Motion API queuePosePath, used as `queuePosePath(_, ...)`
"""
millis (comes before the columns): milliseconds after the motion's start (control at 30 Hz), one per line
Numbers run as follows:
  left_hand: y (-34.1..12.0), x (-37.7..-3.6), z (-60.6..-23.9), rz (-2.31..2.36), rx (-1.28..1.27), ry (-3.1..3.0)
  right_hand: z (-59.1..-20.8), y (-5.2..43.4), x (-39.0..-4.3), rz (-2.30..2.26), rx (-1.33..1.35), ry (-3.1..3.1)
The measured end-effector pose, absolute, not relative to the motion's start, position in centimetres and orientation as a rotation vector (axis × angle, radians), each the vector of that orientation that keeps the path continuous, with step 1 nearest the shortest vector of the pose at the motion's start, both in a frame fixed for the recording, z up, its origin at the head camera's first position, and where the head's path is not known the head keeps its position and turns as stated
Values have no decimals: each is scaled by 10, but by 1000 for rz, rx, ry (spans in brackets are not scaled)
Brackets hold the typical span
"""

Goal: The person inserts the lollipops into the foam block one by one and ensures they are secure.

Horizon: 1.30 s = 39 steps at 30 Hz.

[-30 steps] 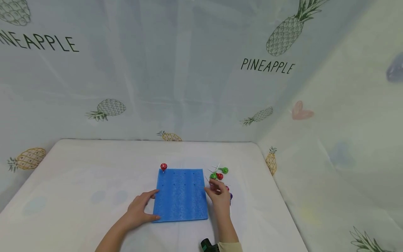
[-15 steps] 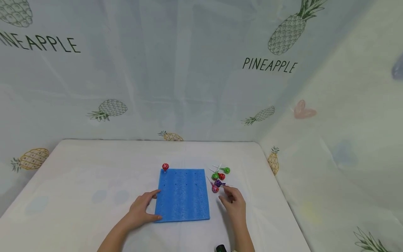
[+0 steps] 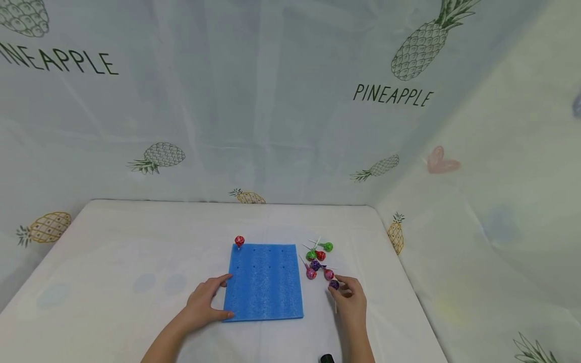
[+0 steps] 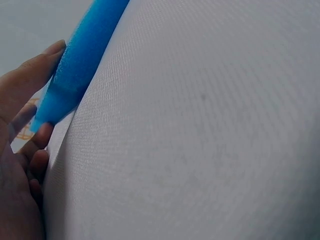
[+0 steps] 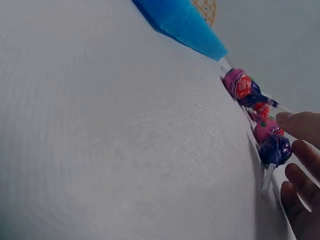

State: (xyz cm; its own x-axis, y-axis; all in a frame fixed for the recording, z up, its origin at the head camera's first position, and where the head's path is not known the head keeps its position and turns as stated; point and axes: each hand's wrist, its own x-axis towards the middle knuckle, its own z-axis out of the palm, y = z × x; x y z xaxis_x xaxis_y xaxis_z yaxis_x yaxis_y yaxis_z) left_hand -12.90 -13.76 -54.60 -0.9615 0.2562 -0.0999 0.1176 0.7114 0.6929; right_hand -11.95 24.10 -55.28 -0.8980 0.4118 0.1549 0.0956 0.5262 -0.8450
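Observation:
A blue foam board (image 3: pixel 264 290) with small holes lies on the table. My left hand (image 3: pixel 201 300) holds its left edge, with the thumb at the near corner and the other fingers farther up the side. Upright at the board's far left corner stands a red lollipop (image 3: pixel 239 240). To the right, my right hand (image 3: pixel 352 297) has its thumb and index finger beside a purple lollipop (image 5: pixel 276 150) whose white stick points toward me. The right wrist view shows those fingers spread, close to the candy. A pink lollipop (image 3: pixel 329 274) lies just beyond it.
Several more lollipops lie in a loose pile right of the board, including a green one (image 3: pixel 328 246), a red one (image 3: pixel 321 255) and another purple one (image 3: pixel 315 264). A black object (image 3: pixel 327 358) shows at the bottom edge. Pineapple-print cloth (image 3: pixel 272 101) hangs behind the table.
My right hand has moved away from the board's right edge, rightward and nearer to me, down to the nearest purple lollipop. The left hand has stayed at the board.

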Motion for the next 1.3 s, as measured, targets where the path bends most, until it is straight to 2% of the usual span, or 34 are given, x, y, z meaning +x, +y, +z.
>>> queuePosePath(633,-136,-128,-549,1087,281,2740,-563,232,-123,1315,-662,-2490)
queuePosePath(1033,-137,-129,-548,1098,284,2740,-562,232,-124,1281,-630,-2496)
queuePosePath(1300,-136,-130,-550,1094,280,2734,-555,233,-124,1408,-727,-2413)
